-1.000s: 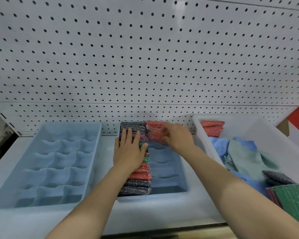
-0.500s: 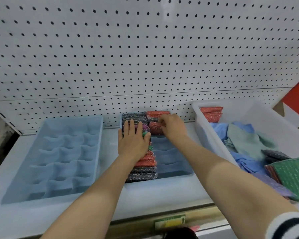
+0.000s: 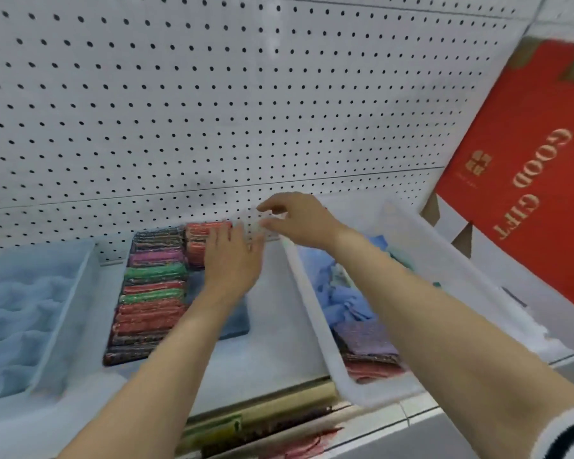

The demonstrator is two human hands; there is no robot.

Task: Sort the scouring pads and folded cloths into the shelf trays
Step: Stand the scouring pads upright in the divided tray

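Scouring pads [image 3: 151, 293] stand on edge in the left column of the middle blue divided tray [image 3: 236, 326], on the shelf [image 3: 272, 352]; more pads and blue cloths [image 3: 342, 293] lie in the white bin [image 3: 315, 313] alongside. The left hand [image 3: 234, 260] rests flat on the red pads [image 3: 199, 241] at the tray's rear, fingers extended, gripping nothing. The right hand [image 3: 299, 218] hovers above the bin's rear corner, fingers loosely open and empty. Risk: lifting the left hand may let the upright pads tip into the empty right column.

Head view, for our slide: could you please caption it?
Left hand rests on red pads in the tray; right hand hovers open.
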